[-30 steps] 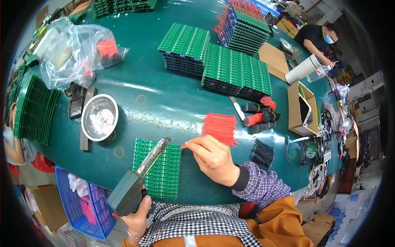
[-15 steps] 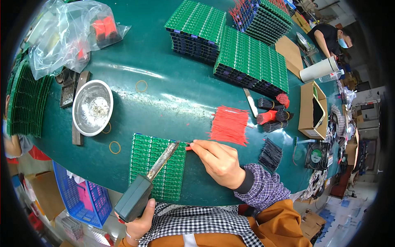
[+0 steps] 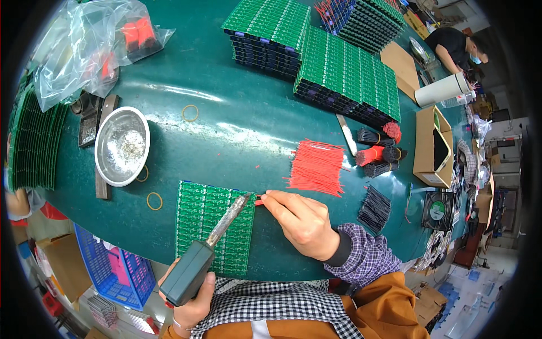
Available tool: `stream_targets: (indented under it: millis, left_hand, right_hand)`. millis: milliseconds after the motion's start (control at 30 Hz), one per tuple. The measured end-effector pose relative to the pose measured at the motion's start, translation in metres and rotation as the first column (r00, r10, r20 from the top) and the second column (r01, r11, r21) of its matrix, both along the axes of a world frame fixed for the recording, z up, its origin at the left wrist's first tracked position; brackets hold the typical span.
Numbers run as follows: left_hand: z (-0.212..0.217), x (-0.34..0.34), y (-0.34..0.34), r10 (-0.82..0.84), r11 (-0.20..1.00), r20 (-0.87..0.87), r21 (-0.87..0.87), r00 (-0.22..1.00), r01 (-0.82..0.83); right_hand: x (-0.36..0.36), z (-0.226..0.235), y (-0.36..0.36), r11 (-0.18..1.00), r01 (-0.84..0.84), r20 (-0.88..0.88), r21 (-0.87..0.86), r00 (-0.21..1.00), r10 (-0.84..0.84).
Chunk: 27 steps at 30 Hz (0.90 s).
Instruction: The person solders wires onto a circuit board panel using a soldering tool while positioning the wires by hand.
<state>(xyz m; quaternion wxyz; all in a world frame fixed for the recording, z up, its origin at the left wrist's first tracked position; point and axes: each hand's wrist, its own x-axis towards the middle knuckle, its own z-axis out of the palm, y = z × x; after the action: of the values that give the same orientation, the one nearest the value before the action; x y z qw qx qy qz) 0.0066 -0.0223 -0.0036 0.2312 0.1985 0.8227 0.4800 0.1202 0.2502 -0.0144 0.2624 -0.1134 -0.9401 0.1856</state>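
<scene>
In my left hand (image 3: 195,302) is a soldering gun (image 3: 189,274) with a dark green body and a long worn metal barrel. Its tip rests at or just over the upper right corner of a green circuit board panel (image 3: 212,217) lying flat near the table's front edge. Beside that corner, my right hand (image 3: 305,223) pinches a short red wire (image 3: 259,200) between thumb and fingers, its end at the board's right edge. Whether tip and wire touch is too small to tell. Beyond my right hand lies a pile of red wires (image 3: 317,168); black wires (image 3: 375,209) lie to its right.
Stacked circuit boards (image 3: 347,76) stand at the back. A metal bowl (image 3: 122,147), a plastic bag (image 3: 84,51) and upright boards (image 3: 35,141) are on the left. Wire bundles (image 3: 379,153), a knife (image 3: 346,134), a cardboard box (image 3: 432,147) and a fan (image 3: 437,212) are right. Another person (image 3: 451,48) sits far right.
The soldering gun's tip has moved slightly right, closer to the board's edge and the red wire. My right hand keeps its pinch in nearly the same place. The view has shifted a little.
</scene>
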Motion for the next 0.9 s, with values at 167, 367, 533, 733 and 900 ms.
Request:
stream_targets:
  millis: [167, 367, 533, 733, 900]
  left_hand:
    - [0.002, -0.007, 0.008, -0.086, 0.995, -0.063, 0.040, 0.994, 0.089]
    - [0.003, -0.008, 0.011, -0.128, 0.992, -0.107, 0.000, 0.986, 0.128]
    - [0.005, -0.009, 0.012, -0.138, 0.990, -0.096, 0.003, 0.986, 0.138]
    - [0.000, -0.005, -0.005, -0.087, 0.996, -0.022, 0.006, 0.996, 0.088]
    - [-0.008, -0.003, -0.018, -0.107, 0.994, -0.040, -0.014, 0.993, 0.107]
  right_hand:
    - [0.000, 0.000, 0.001, 1.000, -0.002, 0.003, 0.010, 1.000, 0.002]
    - [-0.001, 0.000, 0.000, 1.000, -0.002, 0.008, 0.012, 1.000, 0.001]
    - [-0.001, 0.000, 0.000, 1.000, 0.003, 0.012, 0.014, 1.000, -0.003]
    - [-0.001, 0.000, 0.000, 1.000, 0.005, 0.016, 0.011, 1.000, -0.006]
    - [-0.001, 0.001, -0.001, 1.000, 0.013, 0.009, 0.006, 1.000, -0.013]
